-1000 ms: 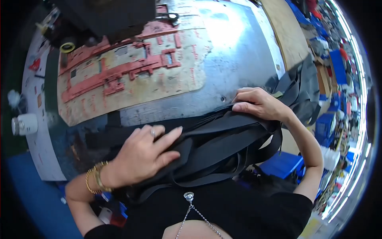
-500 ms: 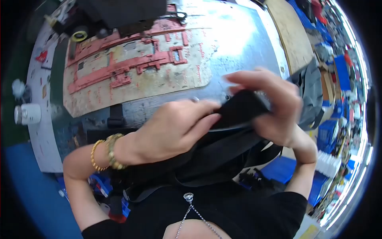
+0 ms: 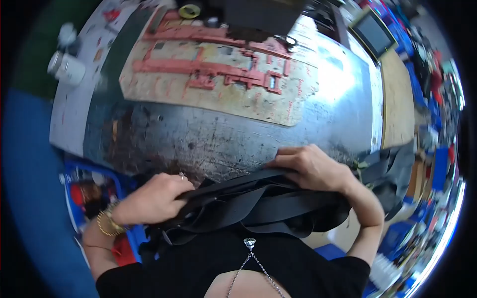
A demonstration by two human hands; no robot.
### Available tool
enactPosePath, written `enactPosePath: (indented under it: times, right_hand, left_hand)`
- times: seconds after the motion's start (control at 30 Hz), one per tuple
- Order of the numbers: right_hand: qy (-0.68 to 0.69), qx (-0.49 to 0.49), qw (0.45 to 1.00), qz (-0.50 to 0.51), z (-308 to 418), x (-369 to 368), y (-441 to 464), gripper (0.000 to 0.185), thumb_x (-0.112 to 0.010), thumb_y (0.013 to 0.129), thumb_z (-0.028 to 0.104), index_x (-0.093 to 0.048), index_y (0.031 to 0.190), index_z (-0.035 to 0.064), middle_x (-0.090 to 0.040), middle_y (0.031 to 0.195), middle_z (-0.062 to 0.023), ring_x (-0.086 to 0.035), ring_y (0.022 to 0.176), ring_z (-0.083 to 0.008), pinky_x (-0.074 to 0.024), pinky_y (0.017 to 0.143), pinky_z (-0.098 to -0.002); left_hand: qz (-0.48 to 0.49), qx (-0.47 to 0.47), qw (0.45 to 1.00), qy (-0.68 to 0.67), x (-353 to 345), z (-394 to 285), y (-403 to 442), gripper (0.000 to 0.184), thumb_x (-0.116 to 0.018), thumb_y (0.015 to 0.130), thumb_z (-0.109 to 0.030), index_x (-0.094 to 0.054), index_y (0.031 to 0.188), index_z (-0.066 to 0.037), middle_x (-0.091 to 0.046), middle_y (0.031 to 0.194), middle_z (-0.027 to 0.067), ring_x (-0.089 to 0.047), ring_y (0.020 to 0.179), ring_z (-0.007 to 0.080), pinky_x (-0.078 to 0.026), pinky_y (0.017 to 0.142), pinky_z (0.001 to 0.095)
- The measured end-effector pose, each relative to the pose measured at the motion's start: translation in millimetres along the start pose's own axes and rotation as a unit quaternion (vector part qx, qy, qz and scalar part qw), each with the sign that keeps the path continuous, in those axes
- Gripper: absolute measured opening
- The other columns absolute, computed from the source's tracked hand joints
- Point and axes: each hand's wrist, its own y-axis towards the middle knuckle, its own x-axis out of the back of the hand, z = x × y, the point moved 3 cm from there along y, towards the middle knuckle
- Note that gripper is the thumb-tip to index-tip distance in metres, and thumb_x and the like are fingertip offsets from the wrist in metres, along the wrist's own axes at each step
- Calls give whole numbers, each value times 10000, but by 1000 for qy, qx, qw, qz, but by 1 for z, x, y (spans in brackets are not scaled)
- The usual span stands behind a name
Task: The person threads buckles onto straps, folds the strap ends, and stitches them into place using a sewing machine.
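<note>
Holding black straps (image 3: 263, 204) — both hands (image 3: 153, 198) (image 3: 318, 169)

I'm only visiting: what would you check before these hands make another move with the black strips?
1. Left hand on the black strips: ok, at the bundle's left end.
2. Right hand on the strips: ok, fingers curled at the upper edge.
3. Strips lying flat: not ok, bunched and overlapping.
4. Hands off the pink-patterned board: ok.
5. Dark machine switched off: cannot tell.
</note>
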Motion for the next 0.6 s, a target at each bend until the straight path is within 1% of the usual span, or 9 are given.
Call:
enactPosePath:
  times: [0.1,0.17,0.2,0.27,0.33,0.37,0.43,0.5,0.6]
  right_hand:
    - [-8,7,999,48,6,-1,-2,330,-594,711,-81,-632,1035,-24,-636,896,-118,-606,681,-283,-501,646,-346]
    - [-20,2,999,49,7,2,0,326,-592,722,-74,-632,1042,-27,-631,858,-118,-596,665,-285,-486,637,-351]
    - [-33,26,997,63,8,3,4,326,-592,722,-74,-632,1042,-27,-631,858,-118,-596,665,-285,-486,637,-351]
    - [-3,40,996,75,8,2,4,324,-592,730,-70,-631,1048,-28,-629,839,-120,-589,658,-286,-481,628,-347]
    - [38,34,996,73,7,0,0,322,-592,737,-67,-630,1055,-29,-626,820,-122,-581,650,-287,-475,620,-344]
    - [43,34,996,67,6,-2,-3,322,-592,737,-67,-630,1055,-29,-626,820,-122,-581,650,-287,-475,620,-344]
    - [29,37,999,4,4,-4,-9,311,-593,752,-60,-632,1059,-27,-617,798,-117,-571,636,-282,-470,613,-344]
    - [7,39,997,-64,4,1,-9,300,-594,768,-53,-633,1063,-25,-609,776,-112,-560,622,-276,-465,605,-344]
    - [25,35,990,-137,12,15,-15,281,-599,772,-32,-626,1052,-19,-606,804,-108,-561,606,-287,-464,589,-350]
  left_hand:
    - [0,79,995,-66,-6,10,-4,132,-568,723,37,-600,851,29,-629,820,137,-565,685,290,-461,653,343]
    - [-210,-15,928,307,-9,1,-11,173,-561,685,34,-609,851,28,-640,835,125,-566,665,280,-458,623,346]
    - [-232,6,923,308,-7,3,-17,173,-561,685,34,-609,851,28,-640,835,125,-566,665,280,-458,623,346]
    - [-64,134,976,161,-7,21,-28,196,-564,663,24,-612,853,19,-644,841,118,-564,652,267,-456,618,344]
    - [121,238,964,-1,-13,28,-37,220,-567,641,14,-614,856,11,-648,846,110,-562,638,254,-454,614,342]
    - [125,239,963,5,-15,25,-36,220,-567,641,14,-614,856,11,-648,846,110,-562,638,254,-454,614,342]
    - [-98,169,960,200,-8,13,-32,211,-570,652,14,-608,860,16,-654,836,109,-563,630,242,-453,610,340]
    - [-320,66,868,375,3,-3,-32,203,-573,663,15,-601,865,21,-660,826,108,-564,621,230,-452,607,338]
    - [-402,6,873,278,13,-20,-19,141,-569,713,2,-599,849,26,-660,814,124,-557,615,260,-456,611,344]
